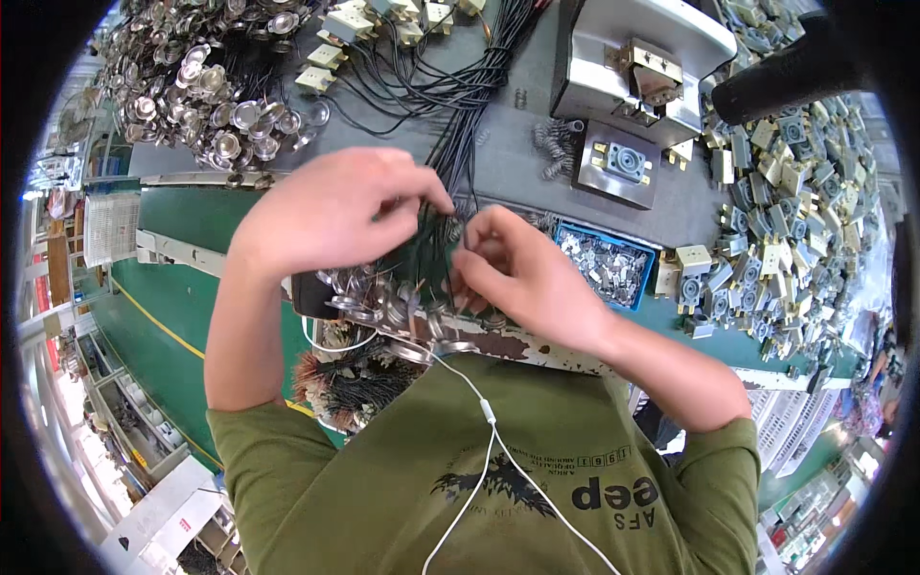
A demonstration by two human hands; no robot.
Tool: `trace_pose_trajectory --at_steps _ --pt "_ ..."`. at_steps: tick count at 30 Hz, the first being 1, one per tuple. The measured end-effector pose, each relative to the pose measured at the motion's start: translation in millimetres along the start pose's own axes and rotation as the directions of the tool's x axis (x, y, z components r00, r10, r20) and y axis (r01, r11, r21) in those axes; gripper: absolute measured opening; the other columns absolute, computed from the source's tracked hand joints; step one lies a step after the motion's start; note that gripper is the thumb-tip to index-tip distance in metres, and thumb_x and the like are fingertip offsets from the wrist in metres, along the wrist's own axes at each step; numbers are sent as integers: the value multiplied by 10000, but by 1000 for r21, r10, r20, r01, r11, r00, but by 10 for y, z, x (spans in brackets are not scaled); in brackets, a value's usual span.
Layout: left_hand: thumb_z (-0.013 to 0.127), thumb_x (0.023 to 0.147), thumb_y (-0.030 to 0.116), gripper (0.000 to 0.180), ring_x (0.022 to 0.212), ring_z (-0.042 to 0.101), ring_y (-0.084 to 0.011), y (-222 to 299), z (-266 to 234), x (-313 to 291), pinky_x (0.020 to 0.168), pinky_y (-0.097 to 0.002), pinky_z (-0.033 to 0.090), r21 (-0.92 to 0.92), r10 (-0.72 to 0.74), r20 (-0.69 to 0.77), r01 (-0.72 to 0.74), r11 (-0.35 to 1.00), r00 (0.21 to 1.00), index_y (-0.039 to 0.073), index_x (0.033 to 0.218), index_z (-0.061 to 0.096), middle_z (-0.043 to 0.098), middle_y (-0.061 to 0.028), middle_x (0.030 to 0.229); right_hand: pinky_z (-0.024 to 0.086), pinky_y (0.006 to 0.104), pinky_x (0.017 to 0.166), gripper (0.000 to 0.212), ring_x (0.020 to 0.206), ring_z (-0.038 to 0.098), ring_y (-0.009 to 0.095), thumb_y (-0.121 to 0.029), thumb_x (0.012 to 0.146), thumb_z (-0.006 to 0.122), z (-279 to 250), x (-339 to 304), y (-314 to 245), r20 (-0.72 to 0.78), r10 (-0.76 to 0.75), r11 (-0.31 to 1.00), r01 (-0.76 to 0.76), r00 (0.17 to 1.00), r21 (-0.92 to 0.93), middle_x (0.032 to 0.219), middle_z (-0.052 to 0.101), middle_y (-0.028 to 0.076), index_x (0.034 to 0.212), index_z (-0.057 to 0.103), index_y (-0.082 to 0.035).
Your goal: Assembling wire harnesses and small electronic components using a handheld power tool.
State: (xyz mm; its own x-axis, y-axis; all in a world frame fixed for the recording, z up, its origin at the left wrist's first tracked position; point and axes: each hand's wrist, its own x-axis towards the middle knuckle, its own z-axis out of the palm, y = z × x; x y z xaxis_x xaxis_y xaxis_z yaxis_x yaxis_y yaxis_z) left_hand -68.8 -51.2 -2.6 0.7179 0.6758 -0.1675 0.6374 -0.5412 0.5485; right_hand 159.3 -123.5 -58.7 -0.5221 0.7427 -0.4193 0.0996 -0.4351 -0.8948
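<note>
My left hand point(335, 211) and my right hand point(517, 273) meet over the near edge of a grey workbench point(508, 163). Both pinch the thin black wires point(426, 244) of a small bundle held between them. Round silver metal discs point(383, 307) with wire leads lie just under my hands. The fingertips hide the exact part being worked on.
A heap of silver discs point(201, 86) lies far left. Black wires with beige connectors point(450, 67) run across the bench. A grey press fixture point(632, 86) stands far right, a blue tray of metal clips point(606, 266) beside my right hand, and beige blocks point(795, 201) are piled at right.
</note>
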Motion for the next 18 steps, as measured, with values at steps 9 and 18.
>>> trace_pose_trajectory --at_steps 9,18 --pt "589 876 112 234 866 636 -342 224 119 46 741 -460 510 90 -27 225 6 996 974 143 1072 714 592 -107 865 502 256 574 161 687 641 97 -127 1072 562 -196 -155 -108 40 141 988 -138 989 -67 889 710 79 1162 465 -36" --pt "620 829 72 160 833 642 -327 206 -44 70 717 -434 509 -14 46 190 -44 999 981 73 967 702 627 -114 865 453 232 660 278 714 546 51 -135 1060 576 -212 -194 -2 -17 -16 997 15 1000 -69 794 660 14 1308 513 -26"
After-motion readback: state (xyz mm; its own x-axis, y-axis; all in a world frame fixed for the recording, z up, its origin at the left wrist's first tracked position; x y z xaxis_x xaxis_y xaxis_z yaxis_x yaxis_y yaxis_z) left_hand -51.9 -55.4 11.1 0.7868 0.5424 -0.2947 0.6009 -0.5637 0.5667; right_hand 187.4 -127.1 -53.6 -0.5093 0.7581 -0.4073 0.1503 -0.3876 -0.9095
